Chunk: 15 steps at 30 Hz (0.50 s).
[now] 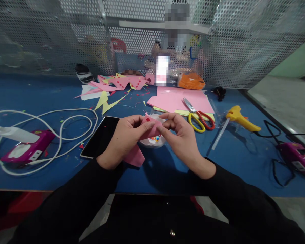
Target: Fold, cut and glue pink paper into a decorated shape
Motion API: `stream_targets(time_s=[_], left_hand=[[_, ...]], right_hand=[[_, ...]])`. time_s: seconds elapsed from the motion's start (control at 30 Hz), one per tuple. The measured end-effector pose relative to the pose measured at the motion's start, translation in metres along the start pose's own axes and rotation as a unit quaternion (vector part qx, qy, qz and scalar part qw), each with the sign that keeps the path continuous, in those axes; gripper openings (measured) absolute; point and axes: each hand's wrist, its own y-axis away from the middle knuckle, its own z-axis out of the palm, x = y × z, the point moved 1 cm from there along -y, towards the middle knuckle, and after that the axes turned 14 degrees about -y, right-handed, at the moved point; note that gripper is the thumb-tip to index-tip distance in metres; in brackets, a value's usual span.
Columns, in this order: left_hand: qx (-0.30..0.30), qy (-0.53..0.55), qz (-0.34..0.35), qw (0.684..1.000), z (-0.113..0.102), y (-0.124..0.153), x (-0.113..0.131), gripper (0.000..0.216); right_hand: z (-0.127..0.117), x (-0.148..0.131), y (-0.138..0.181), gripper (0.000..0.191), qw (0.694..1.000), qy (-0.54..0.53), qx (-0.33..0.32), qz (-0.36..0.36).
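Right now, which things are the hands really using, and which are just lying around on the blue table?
In use:
- left hand and right hand, both pinching the pink paper piece
- white bowl of bits, right under the hands

Lying about:
- scissors
- yellow glue gun
- phone
- pink paper sheets
- white cable
- paper scraps

Your left hand [124, 139] and your right hand [183, 139] meet over the table [167, 169], holding a folded paper [148, 130] between them. A phone [99, 137] lies just left of your left hand. The scissors [199, 117] lie to the right, behind your right hand, on a paper sheet [173, 100]. The glue gun [240, 118] lies further right.
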Motion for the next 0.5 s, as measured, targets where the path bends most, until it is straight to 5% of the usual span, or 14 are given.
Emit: stream_targets(time_s=[0.5], left_hand=[[-0.016,0.157,-0.045,0.987,-0.0018,-0.0081,-0.0032,0.039]], right_hand=[[-0.0008,0.0021,-0.0009,0.025,1.0,-0.003,0.003,0.02]])
